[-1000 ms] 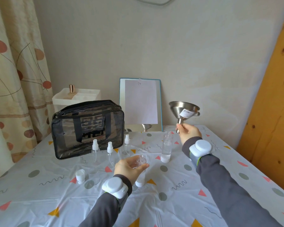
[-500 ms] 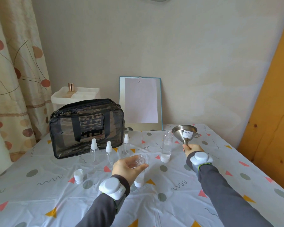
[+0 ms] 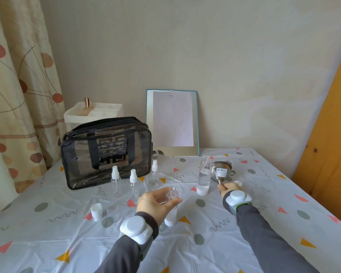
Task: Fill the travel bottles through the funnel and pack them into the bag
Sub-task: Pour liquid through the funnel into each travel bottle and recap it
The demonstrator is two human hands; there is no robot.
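Observation:
My left hand point(image 3: 154, 202) grips a small clear travel bottle point(image 3: 171, 193) with no cap, held above the table near the middle. My right hand point(image 3: 229, 189) holds the steel funnel point(image 3: 221, 171) by its spout, low over the table, just right of a tall clear open bottle point(image 3: 204, 175) partly filled with liquid. Three capped clear spray bottles point(image 3: 133, 179) stand in front of the dark see-through bag point(image 3: 104, 150) at the back left. A white-based bottle point(image 3: 170, 218) stands under my left hand, partly hidden.
A loose white cap point(image 3: 96, 209) stands on the patterned tablecloth at the left. A mirror with paper on it point(image 3: 172, 122) leans on the wall behind. A white organiser box point(image 3: 93, 113) sits behind the bag. A wooden board point(image 3: 331, 123) stands at the right.
My right hand has lowered the funnel from head height down beside the tall bottle. My left hand has kept the small bottle in about the same place.

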